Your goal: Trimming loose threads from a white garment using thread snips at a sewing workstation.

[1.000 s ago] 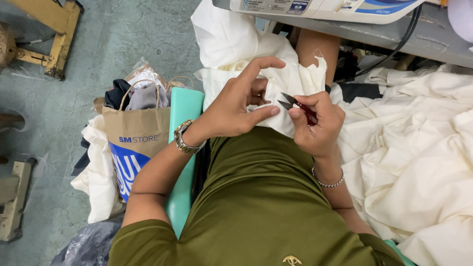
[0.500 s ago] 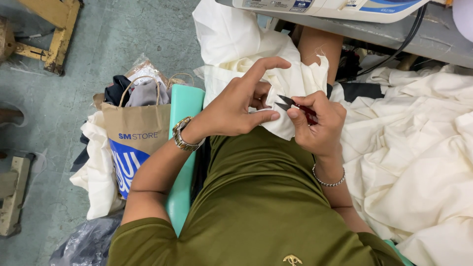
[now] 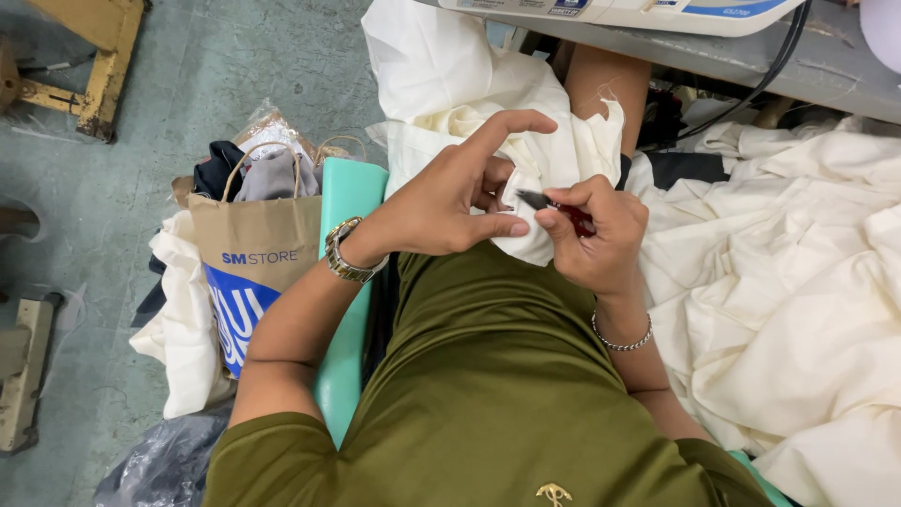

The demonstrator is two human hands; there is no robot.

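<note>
- Your left hand (image 3: pixel 450 202) is pinching a fold of the cream fabric piece (image 3: pixel 526 131) between thumb and curled fingers, with the index finger sticking out straight over the top of it.
- Your right hand (image 3: pixel 596 235) is closed around a small pair of thread snips (image 3: pixel 554 205) with a red handle; the dark blade tip pokes out to the left, right at the fold your left hand is gripping.
- So the cloth sits in your lap, touching both hands, bunched up just far of your knuckles and draping away toward the bench (image 3: pixel 751 66) at the top of the view.
- There's a metal watch (image 3: pixel 345 253) on your left wrist and a thin bracelet (image 3: pixel 621 340) on your right.
- To the right, a big heap of the same cream fabric (image 3: pixel 798 282) is piled up, well apart from the bit you're working on.
- The edge of a white sewing machine (image 3: pixel 638 11) shows on the bench at the far side, with black cables running off it.
- On your left, down on the floor (image 3: pixel 141 122), a brown paper bag (image 3: pixel 253 253) stuffed with clothes stands just beside the teal seat (image 3: pixel 349 197).
- Further left there's a yellow wooden frame (image 3: pixel 94 56), and near-left a grey plastic bag (image 3: pixel 160 460).
</note>
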